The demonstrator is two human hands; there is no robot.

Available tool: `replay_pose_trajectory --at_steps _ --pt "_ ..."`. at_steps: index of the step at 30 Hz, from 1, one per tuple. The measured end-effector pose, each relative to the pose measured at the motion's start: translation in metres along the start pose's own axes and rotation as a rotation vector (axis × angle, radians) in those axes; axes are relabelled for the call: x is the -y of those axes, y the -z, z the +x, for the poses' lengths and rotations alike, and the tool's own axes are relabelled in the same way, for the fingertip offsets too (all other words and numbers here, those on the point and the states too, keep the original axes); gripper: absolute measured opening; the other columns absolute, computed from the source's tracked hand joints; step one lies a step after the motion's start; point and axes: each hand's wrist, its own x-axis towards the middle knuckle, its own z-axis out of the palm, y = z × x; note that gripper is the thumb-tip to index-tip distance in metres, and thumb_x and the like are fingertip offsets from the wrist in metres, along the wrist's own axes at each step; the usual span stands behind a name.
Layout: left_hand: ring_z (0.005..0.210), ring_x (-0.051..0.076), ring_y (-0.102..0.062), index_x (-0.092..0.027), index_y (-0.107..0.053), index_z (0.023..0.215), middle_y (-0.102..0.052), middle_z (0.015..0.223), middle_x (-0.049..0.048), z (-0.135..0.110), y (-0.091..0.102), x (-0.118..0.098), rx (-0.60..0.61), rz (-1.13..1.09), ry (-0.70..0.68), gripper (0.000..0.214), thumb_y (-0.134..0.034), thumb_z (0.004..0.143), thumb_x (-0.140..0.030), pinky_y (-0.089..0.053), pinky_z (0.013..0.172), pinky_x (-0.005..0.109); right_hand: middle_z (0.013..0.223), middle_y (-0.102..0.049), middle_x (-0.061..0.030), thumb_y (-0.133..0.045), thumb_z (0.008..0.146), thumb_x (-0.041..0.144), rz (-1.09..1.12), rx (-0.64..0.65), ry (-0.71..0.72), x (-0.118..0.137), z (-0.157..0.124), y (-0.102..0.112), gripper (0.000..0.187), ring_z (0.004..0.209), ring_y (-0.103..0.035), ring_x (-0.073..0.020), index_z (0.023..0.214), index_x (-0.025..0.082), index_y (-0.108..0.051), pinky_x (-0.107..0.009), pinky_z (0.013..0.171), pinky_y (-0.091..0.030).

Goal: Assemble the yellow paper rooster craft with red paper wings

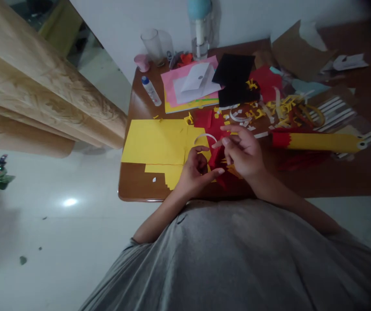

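Observation:
My left hand [195,170] is curled closed over a small red paper piece [217,159] near the table's front edge. My right hand [244,149] meets it from the right, thumb and forefinger pinching the same red piece, the other fingers stretched out. A thin white paper strip [205,136] curls up just above my left hand. Yellow paper sheets [154,141] lie flat to the left of both hands.
A brown table [133,183] carries a glue bottle [150,90], a glass [152,45], a pink cup [142,62], pink, black and red sheets, several paper scraps and a yellow-and-red paper tube [321,141]. A wooden railing [42,95] stands left.

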Motion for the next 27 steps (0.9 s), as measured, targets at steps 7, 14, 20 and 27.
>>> replay_pose_trajectory --at_steps 7,14,20,27 --pt "0.069 0.012 -0.045 -0.026 -0.061 0.136 -0.047 0.083 -0.0062 -0.012 0.037 -0.002 -0.127 -0.044 -0.19 0.044 -0.084 0.104 -0.046 -0.04 0.065 0.026 0.117 -0.084 -0.0064 -0.088 0.104 0.056 -0.056 0.004 -0.001 0.017 0.006 0.003 0.042 0.079 -0.08 -0.019 0.134 0.033 -0.07 -0.022 0.037 -0.037" --pt "0.063 0.011 -0.055 -0.027 -0.07 0.122 -0.052 0.072 -0.0063 0.013 0.039 -0.051 -0.142 -0.199 -0.423 0.033 -0.084 0.106 -0.052 -0.053 0.066 0.026 0.121 -0.087 -0.0058 -0.083 0.108 0.046 -0.17 0.278 -0.055 0.061 0.022 0.005 0.054 0.07 -0.075 -0.0169 0.158 0.035 -0.064 -0.023 0.039 -0.046" --pt "0.118 0.024 -0.086 -0.039 -0.075 0.151 -0.079 0.088 -0.0023 0.065 0.02 -0.077 -0.072 -0.065 -0.915 0.045 -0.087 0.107 -0.043 -0.064 0.121 0.048 0.106 -0.087 0.0009 -0.077 0.108 0.025 -0.187 0.549 -0.14 0.085 0.044 0.002 0.063 0.046 -0.052 -0.0063 0.168 0.03 -0.056 -0.021 0.039 -0.044" --pt "0.145 0.028 -0.079 -0.043 -0.071 0.159 -0.09 0.118 -0.0008 0.085 0.0 -0.077 -0.044 -0.105 -0.762 0.051 -0.082 0.11 -0.048 -0.052 0.139 0.059 0.093 -0.084 0.0036 -0.082 0.102 0.029 -0.143 0.551 -0.109 0.082 0.055 0.002 0.064 0.052 -0.059 -0.0108 0.162 0.029 -0.057 -0.024 0.048 -0.053"
